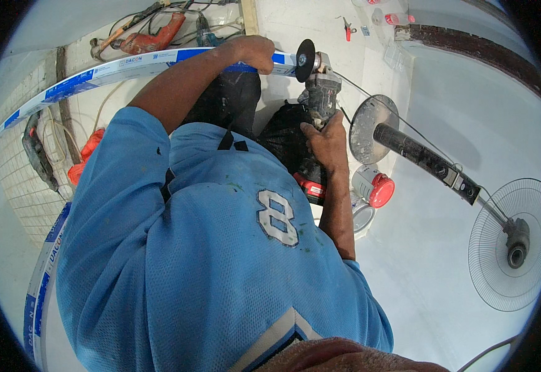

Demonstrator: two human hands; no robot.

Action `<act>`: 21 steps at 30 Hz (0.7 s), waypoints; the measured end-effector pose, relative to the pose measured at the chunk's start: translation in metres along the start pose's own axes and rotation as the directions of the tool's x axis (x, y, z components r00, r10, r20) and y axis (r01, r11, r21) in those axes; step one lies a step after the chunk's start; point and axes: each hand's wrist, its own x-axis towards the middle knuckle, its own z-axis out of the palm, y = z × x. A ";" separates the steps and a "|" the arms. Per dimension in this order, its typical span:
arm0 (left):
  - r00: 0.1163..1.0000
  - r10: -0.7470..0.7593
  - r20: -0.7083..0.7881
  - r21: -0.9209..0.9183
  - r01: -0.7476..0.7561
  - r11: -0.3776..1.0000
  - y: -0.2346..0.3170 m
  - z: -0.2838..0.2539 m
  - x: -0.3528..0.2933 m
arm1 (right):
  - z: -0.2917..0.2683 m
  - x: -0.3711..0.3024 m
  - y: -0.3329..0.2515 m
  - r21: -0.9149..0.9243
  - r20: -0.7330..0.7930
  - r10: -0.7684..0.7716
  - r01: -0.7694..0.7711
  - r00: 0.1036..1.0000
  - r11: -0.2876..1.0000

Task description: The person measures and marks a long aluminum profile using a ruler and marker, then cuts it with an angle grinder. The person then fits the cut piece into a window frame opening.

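A long strip in blue-and-white printed film stretches from the far left to the front of me. My left hand is closed around it close to its right end. In my right hand is an angle grinder, gripped by its grey, dusty body. The grinder's dark cutting disc stands upright at the strip's right end. Whether the disc touches the strip or spins, I cannot tell.
An orange drill and a dark drill lie among cables at the back left. Another power tool lies left, near a second wrapped strip. A standing fan and a red-lidded jar are at right; red-handled pliers lie behind.
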 end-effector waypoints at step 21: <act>1.000 -0.001 -0.001 0.000 0.001 1.000 0.004 -0.003 -0.007 | 0.009 0.005 0.013 -0.050 -0.059 -0.135 0.133 0.989 0.990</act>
